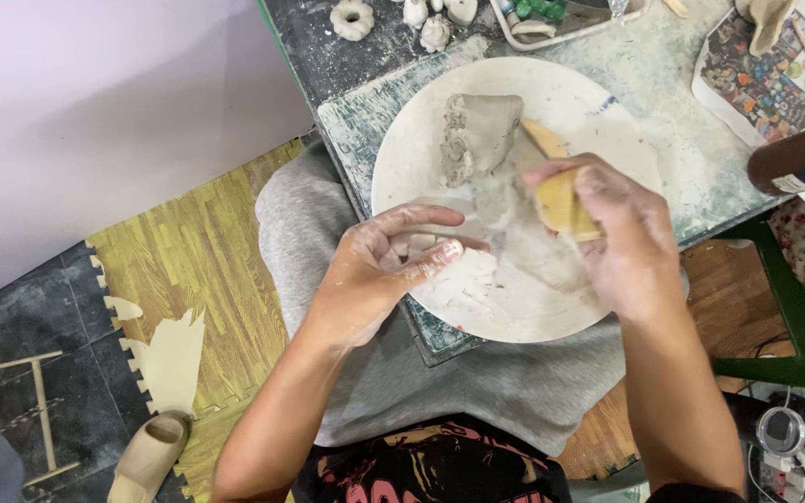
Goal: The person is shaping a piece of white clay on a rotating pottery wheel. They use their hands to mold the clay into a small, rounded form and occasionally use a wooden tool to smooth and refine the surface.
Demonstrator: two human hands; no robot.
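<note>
Seated at a clay-smeared work table (663, 121), grey-trousered knees tucked under its near edge. Left hand (379, 270) clay-coated, fingers loosely curled and spread over the near rim of a round white board (598, 102), gripping nothing. Right hand (621, 233) clenched around a yellow sponge (559, 203), pressed down on the wet, smeared middle of the board. Just beyond the sponge, a flat wooden tool (544, 138) lying on the board, one end tucked against a grey clay lump (479, 132) with a rough, crumbled left face, resting on the far half of the board.

Farther back on the table: a small clay ring (352, 18) and several small pale clay figures (436, 32), with a shallow white tray (561, 28) holding something green and other bits, contents too cropped to tell. At far right, a sheet of colourful printed paper (757, 79) under more tools.

Underfoot at left, wood-pattern foam floor mats (197, 261) meeting dark tiles (20, 317), a beige slipper (146, 458) near the bottom edge. Plain pale wall (95, 102) beyond. At right, a green stool frame (794, 317).
</note>
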